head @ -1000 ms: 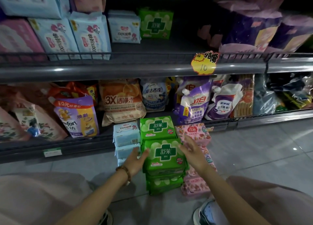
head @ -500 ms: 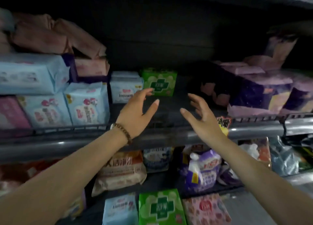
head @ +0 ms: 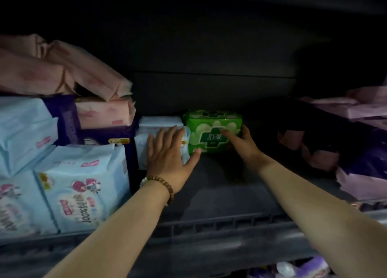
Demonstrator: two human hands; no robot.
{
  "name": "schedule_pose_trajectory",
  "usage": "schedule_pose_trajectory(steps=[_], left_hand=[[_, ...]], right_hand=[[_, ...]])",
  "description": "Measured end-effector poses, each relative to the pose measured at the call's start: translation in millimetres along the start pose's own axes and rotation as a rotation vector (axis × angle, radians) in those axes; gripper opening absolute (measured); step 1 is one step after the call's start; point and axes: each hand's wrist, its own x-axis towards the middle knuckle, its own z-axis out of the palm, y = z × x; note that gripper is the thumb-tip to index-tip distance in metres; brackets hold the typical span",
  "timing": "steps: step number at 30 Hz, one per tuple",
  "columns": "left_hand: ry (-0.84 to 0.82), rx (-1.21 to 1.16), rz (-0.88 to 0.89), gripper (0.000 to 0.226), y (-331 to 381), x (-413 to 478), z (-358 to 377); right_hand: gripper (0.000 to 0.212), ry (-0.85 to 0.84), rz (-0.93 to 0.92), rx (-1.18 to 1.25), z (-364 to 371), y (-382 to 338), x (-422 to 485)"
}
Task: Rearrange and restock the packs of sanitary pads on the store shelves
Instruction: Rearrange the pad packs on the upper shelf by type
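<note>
arms [head: 117,225] fwd, extended | L hand [head: 167,156] flat, fingers spread | R hand [head: 245,146] curled, gripping

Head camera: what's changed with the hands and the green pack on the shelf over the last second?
Both hands rose from floor level and reached into the dark shelf. The left hand rests flat on the pale blue plastic pack, thumb by the green rectangular plastic pack; the right hand grips that pack's right side. The shelf packs stayed put.

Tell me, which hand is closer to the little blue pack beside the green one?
Left. The left hand lies flat on the little blue pack. The right hand grips the green pack beside it, at that pack's right side.
</note>
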Motion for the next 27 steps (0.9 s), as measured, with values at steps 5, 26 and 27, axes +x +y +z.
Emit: schedule_pose_trajectory(steps=[5, 26, 27], left_hand=[[0.001, -0.034, 0.004, 0.062, 1.0, 0.5, 0.6], [0.047, -0.035, 0.006, 0.072, 0.6, 1.4, 3.1], [0.044, -0.032, 0.005, 0.068, 0.8, 1.3, 3.2]], right_hand=[[0.066, -0.050, -0.009, -0.048, -9.6, 10.1, 8.9], [0.097, -0.065, -0.031, -0.248, -7.4, 11.9, 7.9], [0.090, -0.071, -0.030, -0.215, -6.3, 9.2, 2.8]])
